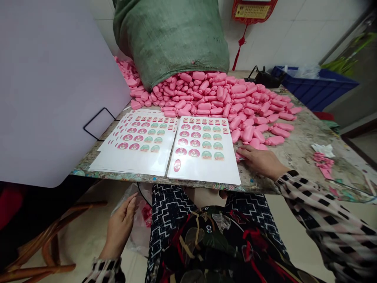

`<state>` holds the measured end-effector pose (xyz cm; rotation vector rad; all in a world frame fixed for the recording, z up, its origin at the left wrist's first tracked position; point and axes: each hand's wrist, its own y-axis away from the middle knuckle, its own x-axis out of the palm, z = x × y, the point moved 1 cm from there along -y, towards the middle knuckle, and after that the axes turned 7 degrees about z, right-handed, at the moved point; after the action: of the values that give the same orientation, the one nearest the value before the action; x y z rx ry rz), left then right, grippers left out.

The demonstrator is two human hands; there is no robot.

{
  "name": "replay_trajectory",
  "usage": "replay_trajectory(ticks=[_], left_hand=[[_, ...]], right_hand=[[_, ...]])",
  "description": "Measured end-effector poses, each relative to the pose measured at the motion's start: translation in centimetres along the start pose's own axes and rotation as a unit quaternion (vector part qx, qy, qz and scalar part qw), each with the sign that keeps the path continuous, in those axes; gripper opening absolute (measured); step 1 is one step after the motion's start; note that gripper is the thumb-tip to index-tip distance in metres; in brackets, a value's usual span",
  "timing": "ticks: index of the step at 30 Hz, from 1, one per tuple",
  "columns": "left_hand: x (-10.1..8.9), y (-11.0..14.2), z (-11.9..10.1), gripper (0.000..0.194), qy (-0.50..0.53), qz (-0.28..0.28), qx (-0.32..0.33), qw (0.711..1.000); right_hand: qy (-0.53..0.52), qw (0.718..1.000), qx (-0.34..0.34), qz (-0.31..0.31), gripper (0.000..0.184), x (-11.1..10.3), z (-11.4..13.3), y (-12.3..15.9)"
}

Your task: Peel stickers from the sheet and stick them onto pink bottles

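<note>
My right hand [260, 159] rests low over the table beside the right-hand sticker sheet [203, 167]. Its fingers are curled over a small pink bottle-shaped piece [238, 156], mostly hidden beneath them. The sheet carries rows of pink and green labels, with one oval label [177, 165] low at its left. My left hand [122, 222] hangs below the table edge in front of a clear plastic bag [137, 236]; its fingers are stretched out and nothing shows in them. A large heap of pink bottle-shaped pieces [204, 106] spreads across the back of the table.
A green sack [173, 39] lies over the heap. More sticker sheets [132, 161] overlap at left, by a large pale panel [55, 86]. A blue crate [315, 84] stands back right. Pink scraps [324, 163] lie at right on the table [297, 169]. A wooden chair [50, 255] is lower left.
</note>
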<state>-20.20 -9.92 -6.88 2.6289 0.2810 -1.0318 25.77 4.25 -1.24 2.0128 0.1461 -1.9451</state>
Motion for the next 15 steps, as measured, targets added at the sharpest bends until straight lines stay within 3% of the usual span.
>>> replay_trajectory(ticks=[4, 6, 8, 10, 12, 15], left_hand=[[0.5, 0.2, -5.4, 0.038, 0.045, -0.001, 0.08, 0.996], [0.9, 0.3, -8.3, 0.033, 0.1, 0.011, 0.123, 0.987], [1.6, 0.4, -11.1, 0.029, 0.169, 0.041, 0.148, 0.973], [2.7, 0.3, -13.8, 0.029, 0.271, 0.101, 0.151, 0.945], [4.1, 0.3, -16.2, 0.035, 0.397, 0.185, 0.137, 0.889], [6.1, 0.7, -18.2, 0.043, 0.532, 0.304, 0.085, 0.786]], right_hand=[[-0.091, 0.994, 0.04, -0.049, 0.036, 0.0, -1.5, 0.3], [-0.205, 0.97, 0.09, -0.098, 0.037, -0.3, -1.5, 0.4], [-0.37, 0.91, 0.11, -0.155, 0.04, -1.0, -0.1, 0.6], [-0.55, 0.816, 0.078, -0.16, 0.046, -1.9, 2.8, 0.8], [-0.678, 0.731, 0.022, -0.072, 0.047, -2.9, 7.0, 1.1], [-0.752, 0.657, -0.016, 0.056, 0.043, -3.6, 13.5, 1.6]])
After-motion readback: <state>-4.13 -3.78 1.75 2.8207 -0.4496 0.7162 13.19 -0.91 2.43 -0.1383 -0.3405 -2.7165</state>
